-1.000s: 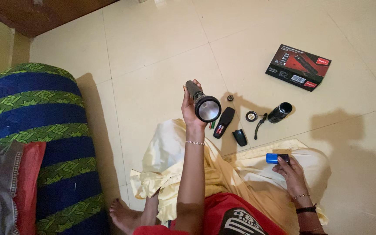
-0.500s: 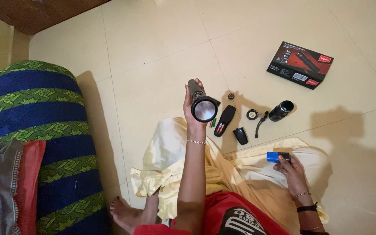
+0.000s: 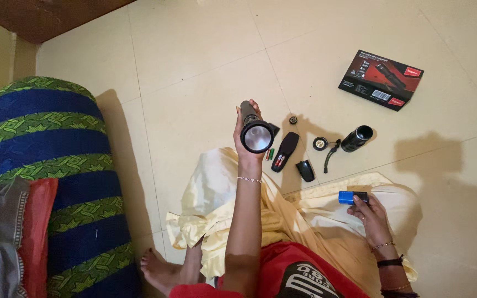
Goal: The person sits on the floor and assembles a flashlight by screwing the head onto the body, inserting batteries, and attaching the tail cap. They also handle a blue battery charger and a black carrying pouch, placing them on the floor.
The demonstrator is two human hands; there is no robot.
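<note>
My left hand (image 3: 243,144) is raised and grips a black flashlight (image 3: 254,130), its round lens end turned up toward me. My right hand (image 3: 369,214) rests on my knee over pale yellow cloth (image 3: 305,209) and holds a small blue and black block (image 3: 352,197). On the tiled floor between the hands lie a black remote-like case with batteries showing (image 3: 284,152), a small black cover (image 3: 305,171), a round cap (image 3: 319,144), a strap (image 3: 329,156) and a short black tube (image 3: 356,138).
A dark red and black cardboard box (image 3: 381,80) lies on the floor at the far right. A tiny black knob (image 3: 292,120) sits beyond the remote-like case. A blue and green striped cushion (image 3: 56,165) fills the left side, with red and grey cloth (image 3: 12,237) beside it.
The flashlight in my left hand has tilted and shifted slightly left, so its lens faces me more squarely. My right hand has stayed on my knee with the blue block.
</note>
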